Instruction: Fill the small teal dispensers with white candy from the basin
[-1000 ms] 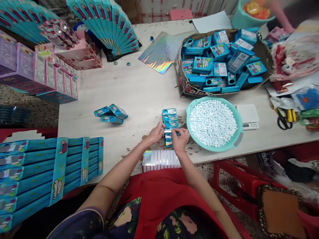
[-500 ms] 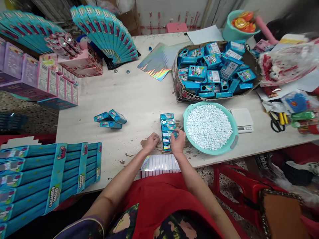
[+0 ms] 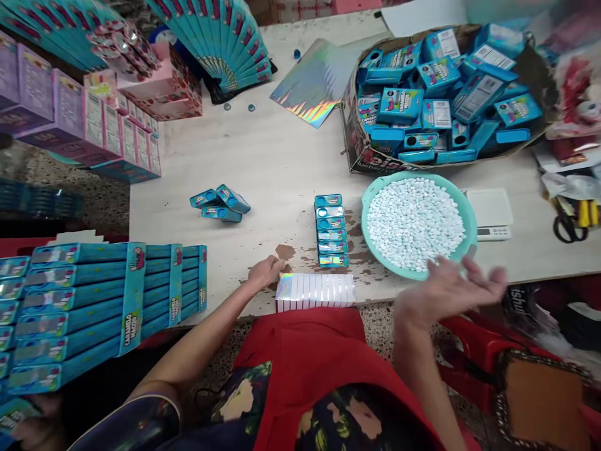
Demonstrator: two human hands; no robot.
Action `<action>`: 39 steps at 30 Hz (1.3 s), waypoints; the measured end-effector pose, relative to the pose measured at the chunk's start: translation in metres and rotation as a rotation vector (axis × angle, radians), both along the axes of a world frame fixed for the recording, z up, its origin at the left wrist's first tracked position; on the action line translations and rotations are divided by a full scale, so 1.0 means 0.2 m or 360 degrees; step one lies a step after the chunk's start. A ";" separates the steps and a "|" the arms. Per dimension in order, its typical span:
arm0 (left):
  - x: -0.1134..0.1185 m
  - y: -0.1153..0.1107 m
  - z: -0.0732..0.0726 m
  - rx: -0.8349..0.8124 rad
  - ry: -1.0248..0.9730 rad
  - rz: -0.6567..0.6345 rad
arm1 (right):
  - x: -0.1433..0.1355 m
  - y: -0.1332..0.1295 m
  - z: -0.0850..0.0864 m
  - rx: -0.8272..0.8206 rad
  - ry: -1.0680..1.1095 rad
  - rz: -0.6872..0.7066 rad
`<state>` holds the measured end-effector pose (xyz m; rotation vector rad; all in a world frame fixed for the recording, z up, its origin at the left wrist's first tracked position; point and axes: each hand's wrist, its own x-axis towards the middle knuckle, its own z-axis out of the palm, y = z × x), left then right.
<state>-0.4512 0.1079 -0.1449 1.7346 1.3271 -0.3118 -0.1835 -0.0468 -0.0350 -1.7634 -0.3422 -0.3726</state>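
Before me stretches a pale table, worn to brown patches on my side, under soft, even light. Speckled floor shows below its edge. A red plastic chair stands to my right; red marks streak the pale wall beyond.

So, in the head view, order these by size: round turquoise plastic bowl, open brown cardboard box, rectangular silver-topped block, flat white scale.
Cardboard box
Plastic bowl
Silver-topped block and white scale: too alike to rank
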 end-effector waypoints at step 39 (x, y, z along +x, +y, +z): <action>0.00 -0.13 -0.01 -0.0131 -0.0739 0.0727 | -0.64 0.12 -0.40 -0.0934 0.0170 0.1961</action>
